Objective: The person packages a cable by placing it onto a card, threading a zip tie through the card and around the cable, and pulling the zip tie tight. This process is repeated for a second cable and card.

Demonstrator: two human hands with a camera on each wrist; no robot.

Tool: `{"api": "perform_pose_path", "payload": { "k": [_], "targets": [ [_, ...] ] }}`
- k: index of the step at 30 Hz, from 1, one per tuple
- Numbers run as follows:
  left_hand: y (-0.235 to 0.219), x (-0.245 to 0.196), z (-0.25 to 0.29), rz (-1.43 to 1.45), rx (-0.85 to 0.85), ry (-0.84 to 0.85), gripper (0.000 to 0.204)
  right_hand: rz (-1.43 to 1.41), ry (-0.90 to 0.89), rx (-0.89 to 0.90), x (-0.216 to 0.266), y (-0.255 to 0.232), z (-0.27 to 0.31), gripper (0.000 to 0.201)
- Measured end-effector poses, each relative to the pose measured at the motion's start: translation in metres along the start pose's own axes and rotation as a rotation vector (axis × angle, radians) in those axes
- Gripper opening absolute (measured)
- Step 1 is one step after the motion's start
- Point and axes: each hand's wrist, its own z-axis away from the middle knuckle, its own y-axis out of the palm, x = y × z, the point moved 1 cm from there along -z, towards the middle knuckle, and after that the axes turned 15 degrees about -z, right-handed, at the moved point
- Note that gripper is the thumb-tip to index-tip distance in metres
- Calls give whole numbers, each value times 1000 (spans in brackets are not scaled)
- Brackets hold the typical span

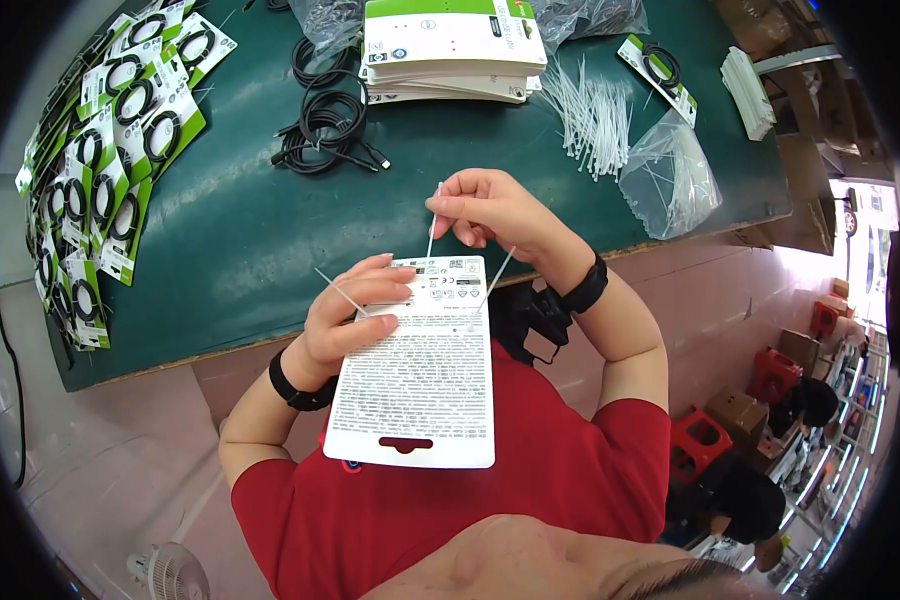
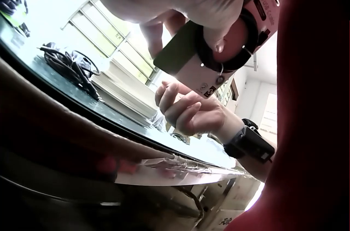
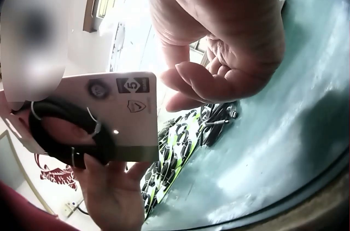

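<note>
I see the left hand (image 1: 345,312) gripping the card (image 1: 420,375), its cable coil (image 2: 252,31) underneath; should that hold slacken, the coil could shift. Just beyond, the right hand (image 1: 498,215) pinches a white tie (image 1: 431,240): yanking might tear the card. Loose ties (image 1: 597,125) lie past the right hand.

I'm seeing a green worktable (image 1: 240,250) over a pale floor (image 1: 100,520). Red stools (image 1: 770,378) off right, plus a bright barred window (image 2: 104,31).

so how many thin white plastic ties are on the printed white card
3: one tie by the left hand, one pinched by the right hand, one near the right edge of the card; more may be hidden.
</note>
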Motion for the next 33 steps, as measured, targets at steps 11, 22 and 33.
{"api": "perform_pose_path", "payload": {
  "k": [11,22,33],
  "targets": [
    [17,16,4,475,-231,-286,43,-222,188,79,-12,3,-5,17],
    [9,21,4,556,-369,-652,64,-508,173,228,-29,2,-4,12],
    [-1,13,-19,701,-371,-872,60,238,-452,-80,-5,-6,-2,15]
  ]
}}
